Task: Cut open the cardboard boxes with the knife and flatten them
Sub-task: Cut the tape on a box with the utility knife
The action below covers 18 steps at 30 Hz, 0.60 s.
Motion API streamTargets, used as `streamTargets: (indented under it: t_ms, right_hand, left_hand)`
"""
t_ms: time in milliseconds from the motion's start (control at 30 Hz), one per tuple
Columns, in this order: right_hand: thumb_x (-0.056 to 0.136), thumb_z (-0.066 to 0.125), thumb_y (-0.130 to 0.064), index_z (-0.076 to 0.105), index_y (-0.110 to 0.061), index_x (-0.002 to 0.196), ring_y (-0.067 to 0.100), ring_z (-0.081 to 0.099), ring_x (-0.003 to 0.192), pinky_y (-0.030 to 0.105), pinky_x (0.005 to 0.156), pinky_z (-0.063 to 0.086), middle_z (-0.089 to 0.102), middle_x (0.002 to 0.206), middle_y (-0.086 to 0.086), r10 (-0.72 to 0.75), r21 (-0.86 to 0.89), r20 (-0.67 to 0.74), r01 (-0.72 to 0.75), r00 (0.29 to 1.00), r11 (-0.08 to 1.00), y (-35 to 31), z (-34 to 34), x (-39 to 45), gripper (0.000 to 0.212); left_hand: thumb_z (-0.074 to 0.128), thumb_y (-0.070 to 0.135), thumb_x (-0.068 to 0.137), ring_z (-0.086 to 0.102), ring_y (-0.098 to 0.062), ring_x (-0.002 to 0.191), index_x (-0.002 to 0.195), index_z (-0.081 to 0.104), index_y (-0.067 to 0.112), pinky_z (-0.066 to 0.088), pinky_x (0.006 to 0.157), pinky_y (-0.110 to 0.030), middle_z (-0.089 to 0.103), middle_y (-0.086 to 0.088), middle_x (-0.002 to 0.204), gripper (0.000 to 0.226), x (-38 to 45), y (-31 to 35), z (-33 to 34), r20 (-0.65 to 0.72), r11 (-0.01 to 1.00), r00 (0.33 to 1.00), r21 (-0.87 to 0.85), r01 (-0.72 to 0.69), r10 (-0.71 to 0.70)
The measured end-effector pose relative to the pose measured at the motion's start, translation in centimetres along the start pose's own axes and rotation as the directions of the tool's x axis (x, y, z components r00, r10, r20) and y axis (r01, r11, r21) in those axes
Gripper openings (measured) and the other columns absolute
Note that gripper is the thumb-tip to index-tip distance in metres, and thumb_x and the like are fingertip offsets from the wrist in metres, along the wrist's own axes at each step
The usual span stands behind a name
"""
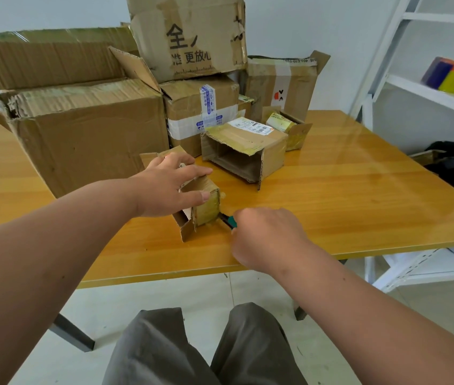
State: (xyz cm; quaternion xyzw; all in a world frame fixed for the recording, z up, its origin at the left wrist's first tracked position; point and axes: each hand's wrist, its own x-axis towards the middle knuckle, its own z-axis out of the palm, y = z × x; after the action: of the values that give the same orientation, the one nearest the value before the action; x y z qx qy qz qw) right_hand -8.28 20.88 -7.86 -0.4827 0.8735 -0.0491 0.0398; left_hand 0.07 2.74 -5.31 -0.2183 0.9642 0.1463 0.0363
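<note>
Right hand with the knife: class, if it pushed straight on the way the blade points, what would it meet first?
Most likely the small box: the knife in the right hand already points at its taped end, low down; the left hand steadies it.

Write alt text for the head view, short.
A person's left hand steadies a small cardboard box on a wooden table while the right hand holds a green-handled knife against its taped end. Larger cardboard boxes are stacked behind.

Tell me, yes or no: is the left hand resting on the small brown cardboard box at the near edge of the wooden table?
Yes: the left hand lies on top of the small brown cardboard box.
</note>
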Motion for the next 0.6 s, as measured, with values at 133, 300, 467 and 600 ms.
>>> streamTargets:
  t_ms: [133,300,467,600]
  right_hand:
    - [0.097,0.047,-0.022,0.045,-0.025,0.091,0.020,0.045,0.063,0.035,0.061,0.028,0.041,0.068,-0.006,0.004,0.038,-0.089,-0.001,0.996,0.999,0.2,0.3,-0.7,0.007]
    - [0.099,0.045,-0.023,0.042,-0.024,0.089,0.015,0.039,0.056,0.036,0.064,0.028,0.039,0.065,-0.007,-0.007,0.045,-0.147,0.014,0.989,0.999,0.3,0.6,-0.9,0.010]
    - [0.098,0.047,-0.021,0.043,-0.024,0.088,0.017,0.038,0.057,0.036,0.066,0.028,0.042,0.067,-0.004,0.006,0.045,-0.126,0.000,0.992,0.999,0.3,0.7,-0.5,0.011]
    - [0.095,0.050,-0.019,0.049,-0.025,0.091,0.025,0.050,0.069,0.036,0.066,0.031,0.046,0.071,-0.003,0.005,0.016,-0.060,-0.004,0.998,1.000,0.4,0.2,0.1,0.008]
  left_hand:
    - [0.044,0.063,0.089,0.001,-0.025,0.146,0.143,0.024,0.057,0.019,0.117,-0.052,0.010,0.015,0.155,0.058,0.0,0.1,0.0,0.001,1.000,1.000,-0.007,-0.001,0.001]
    - [0.044,0.063,0.088,0.001,-0.026,0.146,0.143,0.024,0.057,0.019,0.116,-0.053,0.010,0.015,0.154,0.058,0.1,-0.1,-0.1,0.008,1.000,1.000,-0.008,-0.008,0.008]
    - [0.045,0.062,0.089,0.003,-0.027,0.146,0.142,0.026,0.057,0.020,0.116,-0.054,0.012,0.015,0.154,0.057,0.2,-0.1,0.1,-0.004,1.000,1.000,-0.011,-0.011,0.011]
    - [0.045,0.063,0.088,0.003,-0.026,0.146,0.141,0.027,0.058,0.021,0.116,-0.054,0.013,0.014,0.154,0.056,0.2,-0.1,0.0,0.000,1.000,1.000,-0.013,-0.007,0.007]
